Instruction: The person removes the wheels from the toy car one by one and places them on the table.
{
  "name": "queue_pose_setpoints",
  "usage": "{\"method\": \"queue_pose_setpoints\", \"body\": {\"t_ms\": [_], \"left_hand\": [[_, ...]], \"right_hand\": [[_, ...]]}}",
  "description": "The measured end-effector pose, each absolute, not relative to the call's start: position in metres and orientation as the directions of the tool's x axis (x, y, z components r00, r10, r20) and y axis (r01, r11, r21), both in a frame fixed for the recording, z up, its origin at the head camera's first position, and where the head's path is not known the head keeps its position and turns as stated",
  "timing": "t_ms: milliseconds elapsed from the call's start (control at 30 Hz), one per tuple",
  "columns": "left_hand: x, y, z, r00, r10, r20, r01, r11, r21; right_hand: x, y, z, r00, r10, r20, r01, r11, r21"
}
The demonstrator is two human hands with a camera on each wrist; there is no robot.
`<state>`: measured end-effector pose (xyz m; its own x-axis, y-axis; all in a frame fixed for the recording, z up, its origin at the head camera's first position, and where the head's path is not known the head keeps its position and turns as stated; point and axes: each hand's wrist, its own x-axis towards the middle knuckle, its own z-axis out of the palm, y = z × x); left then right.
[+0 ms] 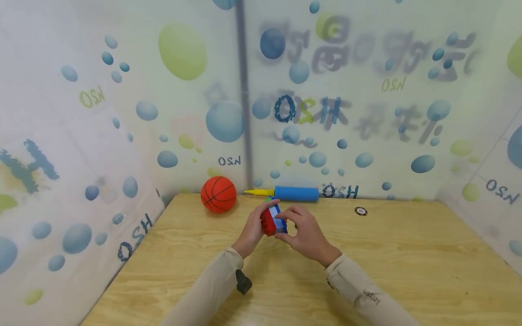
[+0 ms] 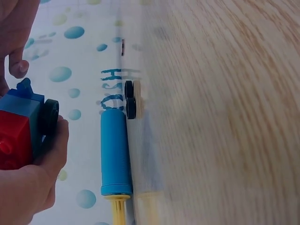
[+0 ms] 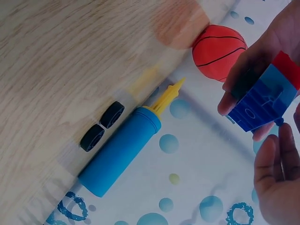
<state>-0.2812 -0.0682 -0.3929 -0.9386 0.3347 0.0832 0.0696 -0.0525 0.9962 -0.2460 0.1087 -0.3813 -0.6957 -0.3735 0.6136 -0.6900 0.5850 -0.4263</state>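
My left hand (image 1: pixel 252 228) grips a small red and blue toy vehicle (image 1: pixel 278 225) made of blocks, lifted above the table. A black wheel (image 2: pixel 49 117) shows on the vehicle's side in the left wrist view, close to the left fingers. From the blue end sticks out a small blue knob (image 3: pixel 279 122). My right hand (image 1: pixel 307 233) is beside that end, thumb and fingers spread apart. Its fingertips come close to the knob; whether they touch it I cannot tell. Two loose black wheels (image 3: pixel 102 126) stand on the table by the pump, mostly hidden in the head view.
At the table's back edge lie a blue hand pump (image 1: pixel 297 194) with a yellow nozzle (image 1: pixel 261 192) and a red basketball (image 1: pixel 218 194). A round black-and-white chip (image 1: pixel 360 211) lies at the back right. Printed curtain-like walls (image 1: pixel 367 113) enclose the wooden table (image 1: pixel 408 253).
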Motion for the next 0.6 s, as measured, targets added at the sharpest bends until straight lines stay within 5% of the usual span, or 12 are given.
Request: {"method": "queue_pose_setpoints", "body": {"t_ms": [600], "left_hand": [[-0.2774, -0.0648, -0.3925, -0.934, 0.35, 0.067, 0.061, -0.03, 0.998]], "right_hand": [[-0.2484, 0.1017, -0.3884, -0.742, -0.298, 0.601, -0.618, 0.653, -0.439]]}}
